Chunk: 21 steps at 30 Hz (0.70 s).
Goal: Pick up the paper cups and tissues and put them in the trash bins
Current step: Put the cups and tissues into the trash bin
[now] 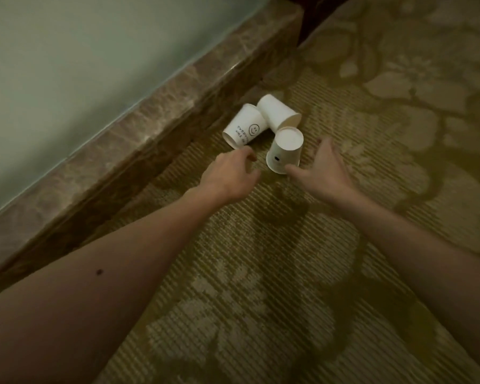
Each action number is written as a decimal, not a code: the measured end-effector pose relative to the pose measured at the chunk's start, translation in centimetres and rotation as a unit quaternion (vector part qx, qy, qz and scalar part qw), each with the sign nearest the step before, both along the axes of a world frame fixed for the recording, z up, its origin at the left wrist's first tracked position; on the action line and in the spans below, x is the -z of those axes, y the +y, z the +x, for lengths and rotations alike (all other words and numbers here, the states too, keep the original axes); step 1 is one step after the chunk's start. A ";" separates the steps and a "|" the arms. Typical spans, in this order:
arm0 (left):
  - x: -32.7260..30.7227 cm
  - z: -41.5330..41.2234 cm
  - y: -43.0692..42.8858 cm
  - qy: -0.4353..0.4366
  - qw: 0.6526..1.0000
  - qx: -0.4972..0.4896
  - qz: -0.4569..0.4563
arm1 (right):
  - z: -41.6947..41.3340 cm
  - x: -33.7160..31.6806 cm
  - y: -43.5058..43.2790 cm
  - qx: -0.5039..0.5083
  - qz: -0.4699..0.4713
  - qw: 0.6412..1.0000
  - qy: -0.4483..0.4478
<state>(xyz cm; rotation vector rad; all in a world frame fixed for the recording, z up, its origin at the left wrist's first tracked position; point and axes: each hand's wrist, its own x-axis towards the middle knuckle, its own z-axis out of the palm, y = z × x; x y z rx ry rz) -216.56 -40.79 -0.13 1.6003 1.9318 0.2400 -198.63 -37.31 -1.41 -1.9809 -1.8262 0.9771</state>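
A patterned olive-gold carpet with pale floral shapes fills most of the view. Along its upper left runs a pale green wall, edged at the bottom by a brown marble skirting. 2 bare forearms reach in from the lower edge toward 3 white paper cups grouped on the carpet close to the skirting.

The right hand is spread wide, palm down and holding nothing. Its thumb tip is at the lower rim of the upside-down cup, which stands mouth down with its base up. The left hand has loosely curled fingers, holds nothing, and hovers just beside the smiley-face cup, which lies on its side with printed lettering. The plain cup lies on its side behind the others, touching both.
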 end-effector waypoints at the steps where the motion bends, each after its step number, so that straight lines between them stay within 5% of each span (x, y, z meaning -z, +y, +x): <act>1: 0.5 0.3 0.7 -0.025 1.000 -0.013 0.011 | -0.1 0.5 0.7 0.014 0.000 1.000 0.010; 7: 2.7 1.9 3.2 -0.233 0.969 -0.086 -0.006 | -1.1 2.8 2.7 0.001 0.034 0.992 0.122; 12: 3.3 2.0 3.8 -0.251 0.962 -0.104 0.012 | -1.1 4.1 3.2 -0.001 0.064 0.985 0.159; 15: 3.1 1.5 4.6 -0.196 0.975 -0.085 0.063 | -0.9 4.4 3.2 0.003 0.056 0.982 0.181; 18: 2.2 0.0 6.5 -0.035 0.976 -0.110 0.186 | -0.7 4.3 3.2 0.019 0.001 0.976 0.217; 21: 1.9 -1.5 8.7 0.047 0.978 -0.120 0.162 | -0.1 4.4 3.0 0.060 -0.049 0.965 0.252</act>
